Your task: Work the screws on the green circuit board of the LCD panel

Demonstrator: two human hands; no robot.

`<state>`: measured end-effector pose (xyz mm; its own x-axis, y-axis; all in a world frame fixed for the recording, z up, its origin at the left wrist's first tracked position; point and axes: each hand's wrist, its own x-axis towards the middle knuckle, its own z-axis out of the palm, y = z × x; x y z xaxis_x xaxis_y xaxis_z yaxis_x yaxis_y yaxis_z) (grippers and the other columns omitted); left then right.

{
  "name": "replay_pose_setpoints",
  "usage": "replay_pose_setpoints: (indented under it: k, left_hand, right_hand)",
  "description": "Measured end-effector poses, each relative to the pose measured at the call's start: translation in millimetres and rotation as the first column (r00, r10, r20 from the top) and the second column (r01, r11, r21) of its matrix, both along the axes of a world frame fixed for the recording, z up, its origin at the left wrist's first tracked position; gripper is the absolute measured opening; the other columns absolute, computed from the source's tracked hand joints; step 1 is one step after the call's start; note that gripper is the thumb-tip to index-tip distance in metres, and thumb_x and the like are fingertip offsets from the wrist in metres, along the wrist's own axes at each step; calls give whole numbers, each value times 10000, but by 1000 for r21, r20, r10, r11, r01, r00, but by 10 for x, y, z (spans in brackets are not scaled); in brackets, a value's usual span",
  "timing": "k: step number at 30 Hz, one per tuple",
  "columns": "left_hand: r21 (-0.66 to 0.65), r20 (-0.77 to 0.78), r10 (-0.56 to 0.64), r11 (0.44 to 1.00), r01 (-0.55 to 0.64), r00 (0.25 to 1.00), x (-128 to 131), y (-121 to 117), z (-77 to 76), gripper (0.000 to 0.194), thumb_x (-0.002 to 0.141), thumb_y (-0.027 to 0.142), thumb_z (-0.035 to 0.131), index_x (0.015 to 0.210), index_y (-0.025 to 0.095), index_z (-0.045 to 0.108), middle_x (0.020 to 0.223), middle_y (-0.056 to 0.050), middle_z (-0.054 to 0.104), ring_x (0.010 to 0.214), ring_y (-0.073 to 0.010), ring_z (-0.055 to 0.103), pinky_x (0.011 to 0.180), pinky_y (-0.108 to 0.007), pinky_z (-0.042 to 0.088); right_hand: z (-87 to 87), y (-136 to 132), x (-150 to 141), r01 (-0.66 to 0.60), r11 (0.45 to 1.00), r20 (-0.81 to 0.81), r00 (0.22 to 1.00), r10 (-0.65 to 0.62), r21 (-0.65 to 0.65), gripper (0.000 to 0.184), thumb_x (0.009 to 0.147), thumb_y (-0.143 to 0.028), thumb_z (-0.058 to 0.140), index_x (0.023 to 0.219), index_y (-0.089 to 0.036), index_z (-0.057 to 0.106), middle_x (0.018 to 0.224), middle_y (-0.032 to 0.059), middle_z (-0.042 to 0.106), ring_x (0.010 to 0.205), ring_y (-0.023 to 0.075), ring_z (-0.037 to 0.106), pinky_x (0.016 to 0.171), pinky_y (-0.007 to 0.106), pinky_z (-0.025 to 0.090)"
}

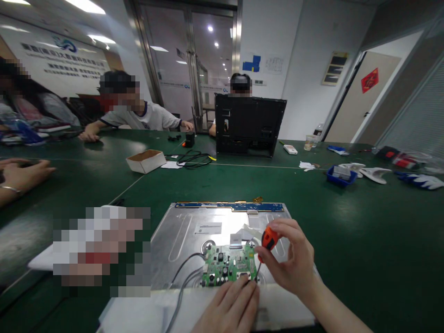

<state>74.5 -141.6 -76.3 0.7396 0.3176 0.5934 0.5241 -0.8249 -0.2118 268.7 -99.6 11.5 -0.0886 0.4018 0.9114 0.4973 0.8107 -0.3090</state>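
In my right hand (294,259) is a screwdriver (269,239) with an orange and black handle, gripped between thumb and fingers. Its thin shaft slants down to the lower right corner of a green circuit board (227,263). My left hand (234,303) lies with fingers stretched out, tips at the board's lower right edge beside the screwdriver tip; its thumb is hidden. The board sits on the silver metal back of a display panel (180,231), which has a blue strip board (208,206) along its far edge. Grey and black cables (182,289) run from the board's left side.
White foam sheeting (138,307) lies under the panel's near edge. Beyond stand a cardboard box (146,161), black cable (196,159), an upright black monitor housing (249,125) and a blue tray (342,175). Other people sit around the green table (374,240); one person's hand (26,178) rests at left.
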Motion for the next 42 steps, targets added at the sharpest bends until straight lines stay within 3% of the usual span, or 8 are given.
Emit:
replay_pose_setpoints:
  k: [5, 12, 19, 25, 32, 39, 42]
  left_hand:
    - [5, -5, -6, 1000, 6, 1000, -8, 11, 39, 403, 1089, 437, 442, 1204, 116, 656, 1165, -86, 704, 1098, -236, 612, 924, -321, 504]
    - [10, 8, -16, 1000, 16, 1000, 14, 9, 50, 468, 1084, 505, 427, 1187, 110, 657, 1149, -86, 707, 1084, -239, 615, 918, -330, 492]
    - [7, -2, -10, 1000, 10, 1000, 8, 16, 20, 483, 1072, 531, 444, 1205, 119, 657, 1164, -84, 703, 1106, -241, 603, 922, -328, 496]
    - [-17, -9, 8, 1000, -8, 1000, 9, -3, -49, 473, 1049, 523, 503, 1242, 115, 644, 1178, -107, 692, 1134, -253, 590, 962, -346, 495]
    - [-7, -17, -49, 999, 49, 999, 4, 28, 8, 488, 1068, 519, 461, 1199, 90, 652, 1178, -119, 686, 1129, -252, 594, 957, -335, 481]
    - [-14, -7, -12, 1000, 12, 1000, 6, 10, 23, 496, 1082, 517, 415, 1211, 103, 655, 1180, -104, 692, 1118, -244, 602, 951, -333, 492]
    - [-2, 2, -18, 1000, 18, 1000, 6, 21, 48, 517, 1093, 515, 372, 1198, 105, 668, 1163, -96, 700, 1110, -236, 606, 930, -323, 496]
  right_hand:
    - [-48, -2, 22, -42, 999, -11, 999, 42, -22, 417, 872, -117, 580, 1272, -207, 505, 897, 63, 679, 770, 207, 672, 594, 317, 582]
    - [-40, -15, 35, -103, 994, -13, 995, 103, -29, 416, 878, -141, 575, 1280, -202, 488, 975, 96, 702, 708, 197, 675, 582, 327, 574]
    - [25, 9, -6, -47, 999, -3, 999, 47, 26, 395, 884, -130, 623, 1241, -232, 486, 852, 29, 634, 674, 176, 636, 560, 292, 571]
    - [47, -9, -5, 49, 997, 18, 999, -50, 51, 363, 889, -128, 599, 1230, -244, 550, 935, 51, 608, 751, 188, 645, 599, 319, 601]
    - [7, -10, 36, -6, 1000, 41, 999, 5, 13, 434, 861, -111, 557, 1279, -224, 539, 967, 81, 691, 808, 212, 694, 601, 316, 610]
    - [-8, -4, 29, -34, 999, 0, 999, 34, 24, 381, 886, -165, 622, 1242, -229, 504, 914, 65, 704, 690, 186, 676, 577, 309, 594]
    - [11, 0, 15, -14, 999, -6, 1000, 14, 40, 369, 896, -157, 629, 1236, -243, 515, 920, 57, 687, 759, 194, 684, 623, 317, 609]
